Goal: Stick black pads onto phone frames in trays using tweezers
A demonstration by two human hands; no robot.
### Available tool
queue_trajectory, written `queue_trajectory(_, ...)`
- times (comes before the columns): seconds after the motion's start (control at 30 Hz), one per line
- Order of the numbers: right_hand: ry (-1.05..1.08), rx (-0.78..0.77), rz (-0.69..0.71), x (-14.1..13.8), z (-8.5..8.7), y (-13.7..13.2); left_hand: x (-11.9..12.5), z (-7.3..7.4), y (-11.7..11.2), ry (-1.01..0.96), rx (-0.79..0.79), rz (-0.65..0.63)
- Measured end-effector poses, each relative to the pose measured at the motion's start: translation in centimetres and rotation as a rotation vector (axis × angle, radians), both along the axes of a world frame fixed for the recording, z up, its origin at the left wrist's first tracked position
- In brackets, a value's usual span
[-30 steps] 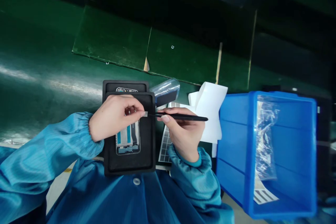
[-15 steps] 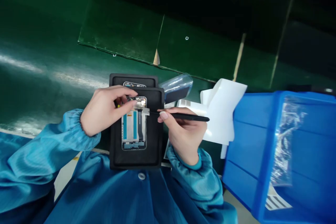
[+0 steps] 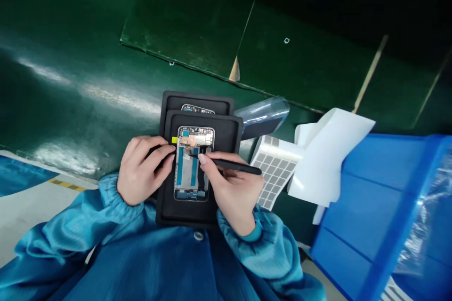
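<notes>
Smartphone frame [image 3: 193, 163], copper and blue inside, is laid in a black tray [image 3: 183, 212]; black tweezers [image 3: 236, 166] are clamped by the right grip [image 3: 231, 188]; the left grip's [image 3: 143, 169] state cannot be told.

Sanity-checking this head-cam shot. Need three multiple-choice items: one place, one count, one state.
1. Where does the phone frame lie?
A) in the front black tray
B) on the white paper
C) in the blue bin

2. How many black trays show?
A) one
B) two
C) three

3. What does the right hand hold?
A) nothing
B) a screwdriver
C) black tweezers

1: A, the frame sits inside the tray's raised rim.
2: B, a second tray shows behind the front one.
3: C, they are pinched in the fingers, tips over the frame.
</notes>
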State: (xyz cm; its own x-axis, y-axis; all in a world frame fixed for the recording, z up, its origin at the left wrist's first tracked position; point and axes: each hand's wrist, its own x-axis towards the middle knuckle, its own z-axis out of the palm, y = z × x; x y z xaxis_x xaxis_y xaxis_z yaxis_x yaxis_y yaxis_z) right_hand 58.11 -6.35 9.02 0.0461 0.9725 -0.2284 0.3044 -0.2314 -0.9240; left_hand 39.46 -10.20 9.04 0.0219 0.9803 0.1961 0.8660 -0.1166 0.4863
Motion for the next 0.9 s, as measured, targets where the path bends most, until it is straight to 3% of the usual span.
queue_trajectory(0.9, -0.064, 0.047, 0.03, 0.15, -0.28, -0.13, 0.09, -0.54, -0.32, 0.032, 0.03, -0.04)
